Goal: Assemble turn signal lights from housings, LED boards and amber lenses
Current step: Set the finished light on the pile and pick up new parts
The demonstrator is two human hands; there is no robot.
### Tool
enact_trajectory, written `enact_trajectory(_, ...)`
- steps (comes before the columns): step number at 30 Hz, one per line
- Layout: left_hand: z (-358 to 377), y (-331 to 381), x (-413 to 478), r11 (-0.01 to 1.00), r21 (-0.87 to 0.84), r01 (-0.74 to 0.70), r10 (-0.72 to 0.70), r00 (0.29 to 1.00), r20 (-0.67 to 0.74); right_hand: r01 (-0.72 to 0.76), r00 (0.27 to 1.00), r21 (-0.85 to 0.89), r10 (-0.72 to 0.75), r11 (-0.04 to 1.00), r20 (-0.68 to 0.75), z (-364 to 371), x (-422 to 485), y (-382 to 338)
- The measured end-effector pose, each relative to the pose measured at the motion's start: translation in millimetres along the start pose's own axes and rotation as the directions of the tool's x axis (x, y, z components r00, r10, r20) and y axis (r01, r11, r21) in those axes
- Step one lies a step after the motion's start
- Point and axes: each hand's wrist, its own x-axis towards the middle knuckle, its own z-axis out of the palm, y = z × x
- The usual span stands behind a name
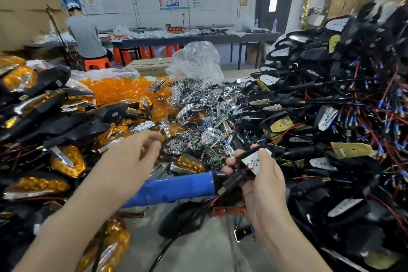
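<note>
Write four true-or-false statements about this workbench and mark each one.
1. The right hand holds a housing with a white LED board. True.
2. The left hand grips the blue tool. False: it reaches past the tool toward the chrome parts.
3. Loose amber lenses are heaped at the far left. True.
4. The heap of wired housings is on the left. False: it is on the right.

The right hand (pixel 262 176) grips a housing (pixel 235 179) with LED board (pixel 254 160); left hand (pixel 134 157) hovers.
</note>
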Motion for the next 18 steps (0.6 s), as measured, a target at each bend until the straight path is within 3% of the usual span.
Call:
enact_trajectory(5, 2.5, -19.9, -6.1, 0.987, 0.158, -0.026, -0.008, 0.977, 0.212, 0.004, 0.999, 0.008, -0.004, 1.000, 0.045, -1.2, -2.9, -2.4)
enact_trajectory(8, 13.9, -23.7, -19.2, 0.964, 0.227, -0.137, 0.054, 0.940, 0.336, 0.008, 0.998, -0.023, -0.006, 1.000, 0.062, -0.2, -3.7, -2.6)
enact_trajectory(13, 20.5, -33.1, -31.6, 0.939, 0.264, -0.218, 0.151, 0.956, 0.253, 0.005, 0.998, -0.025, -0.003, 1.000, 0.061, -0.2, -4.3, -3.2)
enact_trajectory(18, 18.0, -38.0, -40.0, 0.942, 0.229, -0.245, 0.177, 0.944, 0.280, 0.014, 0.998, -0.017, -0.013, 1.000, 0.066, 0.0, -2.0, -0.7)
